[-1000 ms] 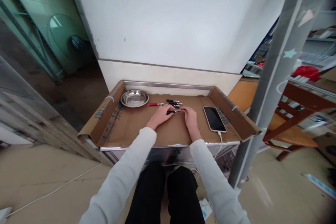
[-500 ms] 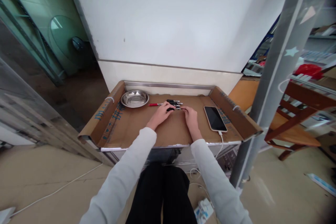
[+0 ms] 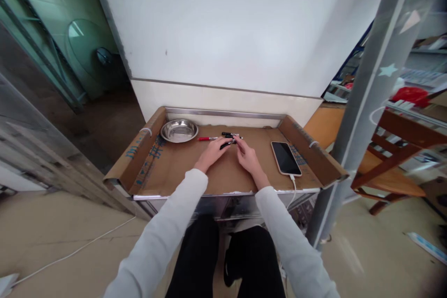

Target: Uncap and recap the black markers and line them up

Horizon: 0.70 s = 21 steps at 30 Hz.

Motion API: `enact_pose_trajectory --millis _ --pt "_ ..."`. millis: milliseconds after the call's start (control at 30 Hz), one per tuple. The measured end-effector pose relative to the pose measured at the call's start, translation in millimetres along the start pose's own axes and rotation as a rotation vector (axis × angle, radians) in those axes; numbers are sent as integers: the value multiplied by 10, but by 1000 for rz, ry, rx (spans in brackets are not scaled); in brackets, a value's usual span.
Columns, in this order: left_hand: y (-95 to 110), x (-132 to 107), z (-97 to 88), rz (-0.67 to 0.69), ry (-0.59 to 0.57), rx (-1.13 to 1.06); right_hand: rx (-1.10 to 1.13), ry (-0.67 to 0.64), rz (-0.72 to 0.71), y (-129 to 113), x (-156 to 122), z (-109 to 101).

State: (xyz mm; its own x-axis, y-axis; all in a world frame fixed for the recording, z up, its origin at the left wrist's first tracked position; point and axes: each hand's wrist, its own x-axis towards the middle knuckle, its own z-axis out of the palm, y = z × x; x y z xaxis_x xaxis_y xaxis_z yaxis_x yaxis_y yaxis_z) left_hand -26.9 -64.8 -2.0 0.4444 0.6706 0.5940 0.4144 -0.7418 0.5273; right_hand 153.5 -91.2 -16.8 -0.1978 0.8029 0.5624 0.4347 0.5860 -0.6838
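My left hand [image 3: 213,152] rests on the cardboard-lined table [image 3: 181,167], its fingers closed round a black pen [image 3: 226,144]. My right hand [image 3: 246,155] reaches in from the right, and its fingertips pinch the far end of the same pen. Just behind my fingers lie a few more black pens [image 3: 231,136]. A red pen [image 3: 206,138] lies to their left. Both of my arms are in white sleeves.
A steel bowl [image 3: 179,130] stands at the back left of the table. A phone [image 3: 286,158] on a white cable lies at the right. Raised cardboard flaps line both sides. A grey post [image 3: 359,102] and a wooden chair [image 3: 394,167] stand to the right.
My right hand has shifted left and forward toward the pile of pens, closer to my left hand. The black pen has tilted up between my hands.
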Motion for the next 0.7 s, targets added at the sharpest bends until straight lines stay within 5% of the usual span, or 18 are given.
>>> enact_pose_trajectory --millis 300,700 --pt "28 3 -8 -40 31 48 -34 -28 -77 -171 6 -30" --pt "88 0 -37 -64 65 56 -99 13 6 -66 -7 -66"
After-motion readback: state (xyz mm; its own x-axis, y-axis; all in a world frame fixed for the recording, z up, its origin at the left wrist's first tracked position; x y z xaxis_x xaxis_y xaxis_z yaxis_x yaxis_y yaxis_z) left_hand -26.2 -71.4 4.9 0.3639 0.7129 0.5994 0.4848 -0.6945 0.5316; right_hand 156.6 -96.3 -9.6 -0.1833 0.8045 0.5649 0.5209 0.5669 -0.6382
